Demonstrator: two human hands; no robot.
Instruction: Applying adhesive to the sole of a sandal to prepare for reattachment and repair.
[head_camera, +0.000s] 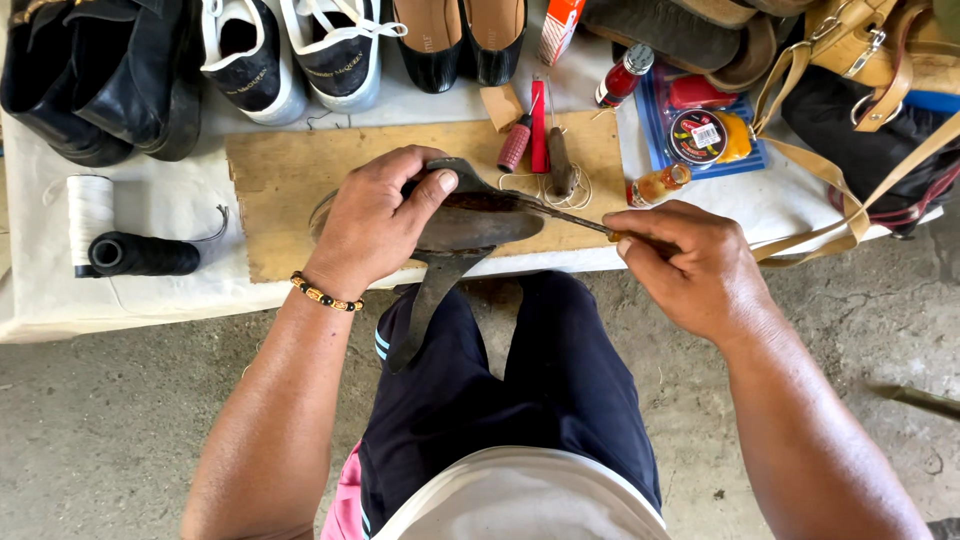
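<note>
Left hand: clamping down on a dark shoe at frame centre, over the board's edge.
Right hand: gripping an awl, its tip touching the shoe.
Thread spools: lying far left.

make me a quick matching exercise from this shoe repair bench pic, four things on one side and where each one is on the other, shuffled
Things:
1. white sneakers
2. black thread spool
3. shoe sole
4. small red bottle

Places:
A. lying on its side at the left end of the bench, beside a white spool
B. pressed down under the left hand, with the tool in the right hand worked against it
C. in the back row, between black boots and black flats
D. at the back right, just above the blue blister pack

Pairs: 1-C, 2-A, 3-B, 4-D
</note>
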